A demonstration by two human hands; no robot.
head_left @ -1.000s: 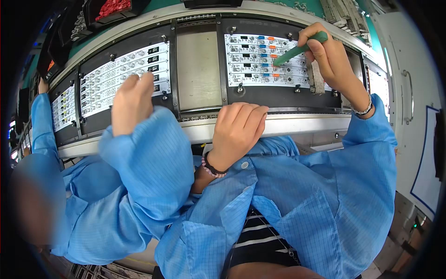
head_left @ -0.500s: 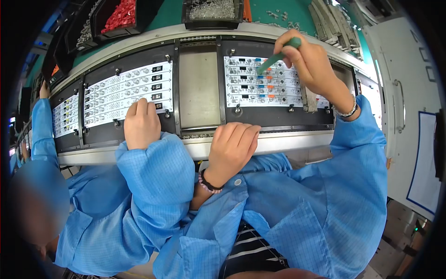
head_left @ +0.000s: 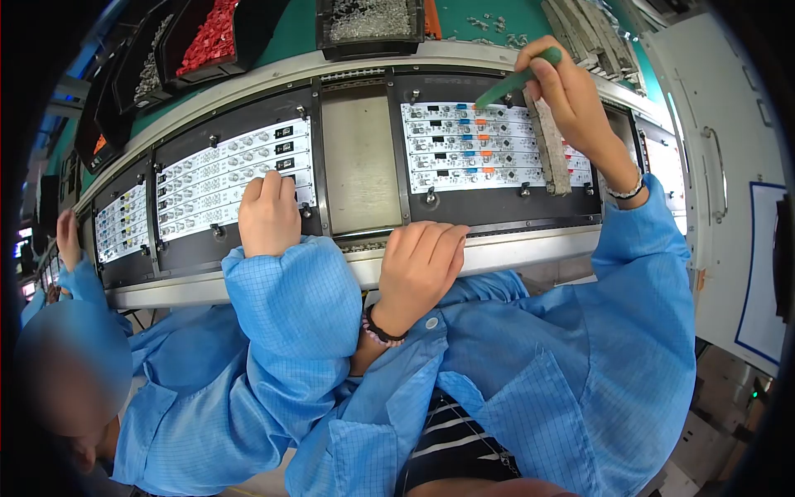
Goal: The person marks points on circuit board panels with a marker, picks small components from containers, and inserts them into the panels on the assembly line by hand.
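My right hand [head_left: 575, 103] is closed around a green pen-like tool [head_left: 515, 80], whose tip is at the blue and orange parts on the top strip of a white circuit board panel [head_left: 451, 142]. The panel sits in a black carrier [head_left: 497, 205] with small clamps along its edges. A worn grey bar [head_left: 546, 145] lies across the right part of the panel, below my right hand. On the metal rail in front of the carrier rests my left hand [head_left: 421, 263], its fingers bent and close together; nothing can be seen in it.
At the left, a co-worker's hand [head_left: 270, 215] is over another board panel [head_left: 224, 178]. Behind the rail stand black bins of red parts [head_left: 211, 41] and clear parts [head_left: 370, 21]. Several grey bars [head_left: 584, 37] lie at the back right. A white cabinet door [head_left: 704, 166] is at the right.
The tool's tip has moved up to the top strip from the lower strips. My left hand stays at the rail. The co-worker's near hand has shifted over the other panel, and the view has tilted.
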